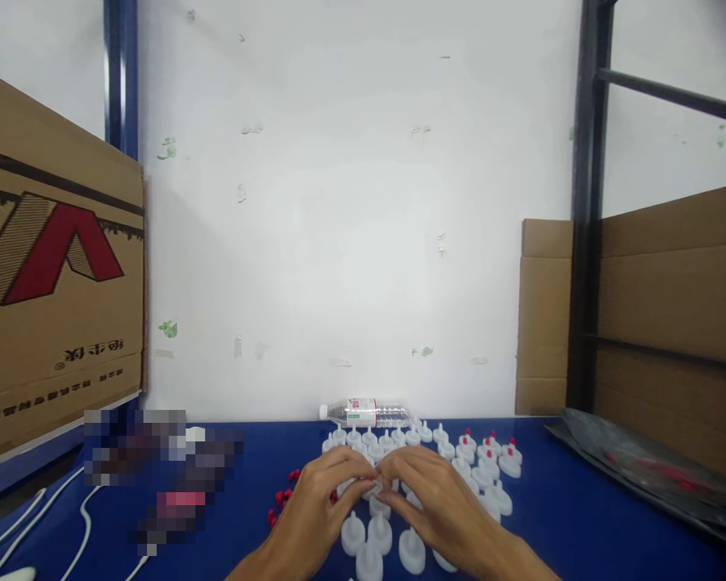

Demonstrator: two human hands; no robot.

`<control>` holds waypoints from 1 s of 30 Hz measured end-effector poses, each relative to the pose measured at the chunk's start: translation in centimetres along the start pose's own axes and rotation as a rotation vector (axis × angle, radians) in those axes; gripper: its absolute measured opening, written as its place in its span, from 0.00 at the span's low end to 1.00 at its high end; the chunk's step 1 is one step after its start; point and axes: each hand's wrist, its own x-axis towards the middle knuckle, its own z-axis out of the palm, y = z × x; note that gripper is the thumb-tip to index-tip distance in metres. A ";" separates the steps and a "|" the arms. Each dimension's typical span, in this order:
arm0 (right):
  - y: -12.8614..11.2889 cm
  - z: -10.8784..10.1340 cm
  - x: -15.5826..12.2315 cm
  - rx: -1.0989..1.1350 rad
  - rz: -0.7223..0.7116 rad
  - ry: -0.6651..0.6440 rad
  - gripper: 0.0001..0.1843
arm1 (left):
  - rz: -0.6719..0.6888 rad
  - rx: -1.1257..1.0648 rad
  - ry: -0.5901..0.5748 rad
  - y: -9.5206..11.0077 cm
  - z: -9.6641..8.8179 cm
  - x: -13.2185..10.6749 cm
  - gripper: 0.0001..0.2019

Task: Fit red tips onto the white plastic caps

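Note:
My left hand and my right hand meet at the fingertips over a crowd of white nozzle caps on the blue table. Thumb and forefinger are pinched on both hands. Whatever sits between the fingertips is small and mostly hidden. A white nozzle cap shows just under the fingertips; I cannot tell whether they touch it. Small red tip caps lie loose beside my left hand, partly covered by it. To the right, several white nozzle caps with red tips stand upright.
A clear bottle lies on its side against the white wall. Bagged material rests at the table's right. White cables and blurred-out items occupy the left. Cardboard boxes and a dark metal frame flank the table.

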 end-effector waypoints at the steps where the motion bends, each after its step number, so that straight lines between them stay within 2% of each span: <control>1: 0.0 -0.1 0.1 -0.001 -0.019 0.031 0.03 | -0.032 -0.035 0.009 0.2 0.0 0.1 0.08; 5: 0.0 -0.4 0.3 0.001 -0.089 0.137 0.04 | -0.171 -0.195 0.060 0.6 -0.1 0.4 0.04; 11: 0.3 0.0 0.0 -0.009 -0.192 0.199 0.08 | -0.286 -0.360 0.027 0.1 0.1 0.4 0.11; 17: -1.3 -0.2 0.5 0.059 -0.272 0.290 0.09 | -0.333 -0.494 -0.005 -0.7 0.6 -0.9 0.34; 23: -2.4 0.2 0.7 0.056 -0.342 0.345 0.10 | -0.393 -0.731 -0.222 0.6 0.5 -0.8 0.30; 30: -2.0 0.5 0.6 0.038 -0.308 0.308 0.09 | -0.443 -0.717 -0.210 1.9 0.6 0.1 0.33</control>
